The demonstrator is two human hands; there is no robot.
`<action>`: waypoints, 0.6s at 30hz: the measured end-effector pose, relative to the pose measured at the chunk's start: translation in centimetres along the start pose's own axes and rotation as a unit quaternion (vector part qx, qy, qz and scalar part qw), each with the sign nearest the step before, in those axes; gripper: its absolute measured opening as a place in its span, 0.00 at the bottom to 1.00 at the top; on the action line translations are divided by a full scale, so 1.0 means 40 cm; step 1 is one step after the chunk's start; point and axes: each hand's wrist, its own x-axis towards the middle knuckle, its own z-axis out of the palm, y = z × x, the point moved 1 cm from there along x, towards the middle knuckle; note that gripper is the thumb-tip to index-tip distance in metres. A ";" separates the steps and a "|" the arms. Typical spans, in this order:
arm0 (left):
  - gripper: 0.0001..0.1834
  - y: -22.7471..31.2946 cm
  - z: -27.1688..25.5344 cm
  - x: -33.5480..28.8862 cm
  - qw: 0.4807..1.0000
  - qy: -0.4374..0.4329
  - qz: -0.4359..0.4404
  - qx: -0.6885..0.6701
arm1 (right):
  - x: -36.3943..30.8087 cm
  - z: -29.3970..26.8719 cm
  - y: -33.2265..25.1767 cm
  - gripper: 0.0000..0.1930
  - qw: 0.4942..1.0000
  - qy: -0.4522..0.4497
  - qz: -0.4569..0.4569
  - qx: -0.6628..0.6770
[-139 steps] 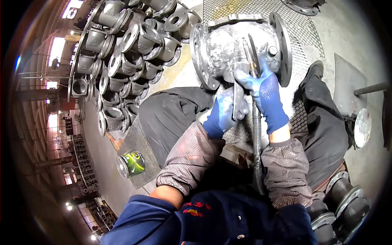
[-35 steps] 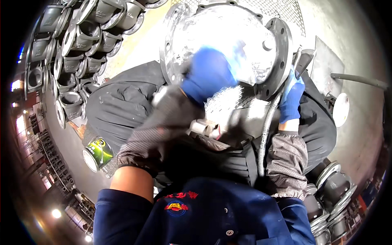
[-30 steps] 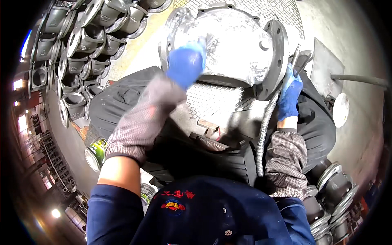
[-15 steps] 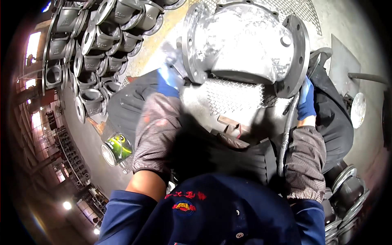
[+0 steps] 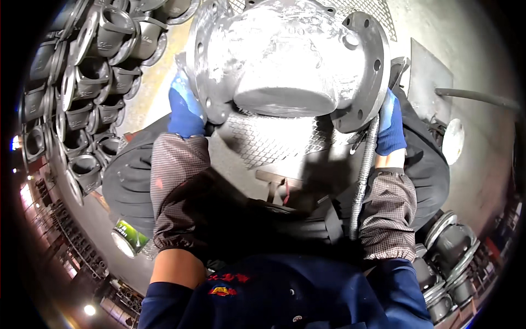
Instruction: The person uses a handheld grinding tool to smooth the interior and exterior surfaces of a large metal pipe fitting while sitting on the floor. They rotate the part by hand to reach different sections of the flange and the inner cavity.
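A large grey cast-metal valve body [image 5: 285,60], with a drilled round flange at each end, lies across in front of me. My left hand [image 5: 186,104], in a blue glove, is closed at the outer edge of its left flange [image 5: 209,66]; the fingertips are partly hidden. My right hand [image 5: 389,122], gloved alike, is against the outer side of the right flange [image 5: 364,71]. Its fingers are hidden behind the rim. A ribbed metal hose [image 5: 362,192] runs up beside that hand and passes out of sight near the flange.
Stacked grey flanged castings [image 5: 93,74] fill the left side; more castings [image 5: 449,247] lie at the lower right. Metal mesh [image 5: 268,145] lies under the valve body. A green can [image 5: 130,237] stands left of my leg. At right are a flat plate [image 5: 430,77] and a pale disc [image 5: 453,141].
The whole view has shifted, so things appear farther left. My left hand, blurred before, now shows sharply at the left flange. The right hand stays by the right flange.
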 end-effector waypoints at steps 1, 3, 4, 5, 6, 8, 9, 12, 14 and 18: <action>0.25 0.016 0.020 0.017 0.997 -0.026 0.036 0.063 | 0.011 -0.034 0.005 0.22 0.999 -0.011 0.011 -0.031; 0.22 0.075 0.084 0.006 0.997 0.006 -0.039 -0.062 | 0.034 -0.047 0.013 0.22 0.997 -0.035 0.035 -0.067; 0.22 0.091 0.096 0.026 0.995 0.014 -0.045 -0.093 | 0.044 -0.042 -0.007 0.22 0.996 -0.035 0.033 -0.071; 0.22 0.093 0.101 0.033 0.993 0.015 -0.049 -0.106 | 0.052 -0.040 -0.027 0.22 0.996 -0.033 0.034 -0.071; 0.22 0.101 0.106 0.047 0.992 0.017 -0.046 -0.119 | 0.062 -0.041 -0.051 0.22 0.997 -0.028 0.031 -0.070; 0.22 0.104 0.118 0.079 0.990 0.015 -0.042 -0.134 | 0.072 -0.053 -0.088 0.22 0.997 -0.017 0.028 -0.065; 0.22 0.104 0.119 0.089 0.990 0.013 -0.041 -0.137 | 0.069 -0.053 -0.099 0.22 0.998 -0.011 0.030 -0.061; 0.22 0.109 0.130 0.131 0.988 0.010 -0.035 -0.149 | 0.099 -0.063 -0.146 0.21 0.999 0.005 0.018 -0.044; 0.22 0.104 0.136 0.152 0.987 0.009 -0.032 -0.155 | 0.119 -0.062 -0.170 0.21 0.999 0.012 0.011 -0.028; 0.21 0.104 0.152 0.197 0.986 -0.005 -0.024 -0.165 | 0.179 -0.059 -0.198 0.21 0.999 0.027 0.001 0.039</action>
